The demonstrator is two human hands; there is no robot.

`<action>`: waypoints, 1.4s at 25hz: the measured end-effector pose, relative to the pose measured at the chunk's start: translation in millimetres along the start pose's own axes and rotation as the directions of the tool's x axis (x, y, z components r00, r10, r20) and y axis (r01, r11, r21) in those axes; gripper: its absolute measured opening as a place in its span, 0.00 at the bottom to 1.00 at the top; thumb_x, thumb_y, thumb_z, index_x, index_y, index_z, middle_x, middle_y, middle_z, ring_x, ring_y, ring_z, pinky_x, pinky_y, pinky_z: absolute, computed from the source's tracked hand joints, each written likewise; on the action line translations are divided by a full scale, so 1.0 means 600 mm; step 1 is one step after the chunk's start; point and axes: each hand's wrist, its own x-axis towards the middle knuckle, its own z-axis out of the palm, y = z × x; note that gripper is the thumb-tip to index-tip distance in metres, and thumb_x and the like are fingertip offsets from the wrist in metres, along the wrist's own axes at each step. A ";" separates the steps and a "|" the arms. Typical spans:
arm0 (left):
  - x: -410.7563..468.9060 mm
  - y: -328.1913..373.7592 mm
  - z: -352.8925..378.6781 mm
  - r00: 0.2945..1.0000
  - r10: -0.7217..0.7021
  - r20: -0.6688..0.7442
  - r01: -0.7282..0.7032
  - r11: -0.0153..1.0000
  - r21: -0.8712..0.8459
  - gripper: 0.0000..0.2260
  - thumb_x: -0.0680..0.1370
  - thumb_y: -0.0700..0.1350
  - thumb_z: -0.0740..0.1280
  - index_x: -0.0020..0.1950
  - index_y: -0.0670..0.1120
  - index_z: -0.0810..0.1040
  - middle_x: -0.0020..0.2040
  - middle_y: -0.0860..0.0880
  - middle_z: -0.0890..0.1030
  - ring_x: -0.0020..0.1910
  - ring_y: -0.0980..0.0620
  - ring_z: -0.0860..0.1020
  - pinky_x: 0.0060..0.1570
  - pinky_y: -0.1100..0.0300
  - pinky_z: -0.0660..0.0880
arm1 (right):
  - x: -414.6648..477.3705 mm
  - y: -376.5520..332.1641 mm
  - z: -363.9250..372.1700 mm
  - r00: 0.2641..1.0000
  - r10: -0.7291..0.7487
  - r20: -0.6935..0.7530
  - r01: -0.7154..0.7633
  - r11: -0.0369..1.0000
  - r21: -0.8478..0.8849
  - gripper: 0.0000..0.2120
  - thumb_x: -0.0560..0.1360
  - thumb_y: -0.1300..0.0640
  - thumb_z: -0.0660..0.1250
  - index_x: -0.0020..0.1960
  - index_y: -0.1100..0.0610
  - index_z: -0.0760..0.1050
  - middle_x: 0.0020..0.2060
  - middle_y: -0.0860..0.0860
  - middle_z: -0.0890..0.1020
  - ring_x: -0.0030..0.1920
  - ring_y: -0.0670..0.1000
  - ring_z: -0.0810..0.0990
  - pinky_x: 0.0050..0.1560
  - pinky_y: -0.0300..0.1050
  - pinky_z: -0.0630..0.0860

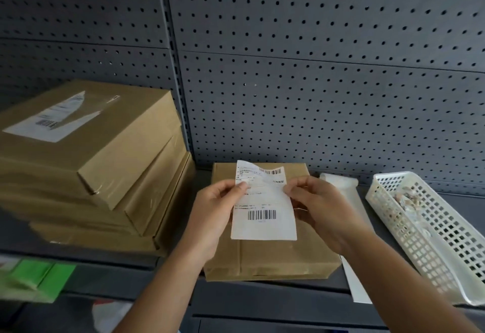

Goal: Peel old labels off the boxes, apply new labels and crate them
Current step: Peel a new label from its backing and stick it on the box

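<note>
A flat brown cardboard box (275,256) lies on the grey shelf in front of me. Above it I hold a white shipping label (263,217) with a barcode; its top edge curls and part of it looks split from its backing. My left hand (212,212) pinches the label's left edge with thumb and fingers. My right hand (320,206) pinches its right edge near the top. To the left, a stack of several brown boxes (105,164) stands on the shelf, the top one carrying a partly torn white label (49,120).
A white perforated plastic basket (430,233) with paper scraps sits at the right. White label strips (341,185) lie between box and basket. Grey pegboard (315,70) backs the shelf. Green packaging (39,277) shows at lower left below the shelf edge.
</note>
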 end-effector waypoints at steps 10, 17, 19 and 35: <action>0.052 -0.036 -0.010 0.993 0.102 0.061 -0.118 0.879 0.463 0.09 0.79 0.49 0.70 0.59 0.53 0.83 0.48 0.59 0.86 0.49 0.60 0.83 0.43 0.64 0.77 | 0.056 0.051 -0.009 0.945 -0.262 -0.196 0.156 0.888 -0.434 0.10 0.78 0.58 0.67 0.56 0.49 0.70 0.40 0.50 0.83 0.44 0.50 0.82 0.48 0.50 0.80; 0.081 -0.038 0.012 0.991 0.129 -0.017 -0.080 0.707 0.702 0.14 0.77 0.47 0.73 0.56 0.49 0.70 0.42 0.54 0.80 0.38 0.62 0.77 0.29 0.70 0.69 | 0.079 0.064 -0.005 0.934 -0.327 -0.145 0.133 0.693 -0.708 0.07 0.79 0.58 0.64 0.55 0.51 0.68 0.39 0.48 0.78 0.39 0.44 0.76 0.34 0.37 0.72; 0.086 -0.041 0.018 0.991 0.130 -0.012 -0.076 0.649 0.757 0.14 0.78 0.46 0.73 0.55 0.49 0.68 0.44 0.53 0.79 0.38 0.60 0.78 0.29 0.69 0.69 | 0.084 0.067 -0.005 0.935 -0.335 -0.114 0.135 0.635 -0.761 0.07 0.78 0.59 0.63 0.53 0.52 0.67 0.39 0.50 0.79 0.37 0.48 0.77 0.34 0.43 0.73; 0.093 -0.077 -0.001 0.856 0.142 0.496 -0.510 0.081 0.857 0.27 0.85 0.58 0.43 0.83 0.51 0.45 0.82 0.54 0.45 0.80 0.60 0.42 0.79 0.57 0.42 | 0.096 0.108 0.012 0.873 -0.370 0.319 0.372 0.078 -0.925 0.24 0.84 0.48 0.47 0.78 0.51 0.57 0.77 0.46 0.61 0.78 0.47 0.53 0.77 0.46 0.47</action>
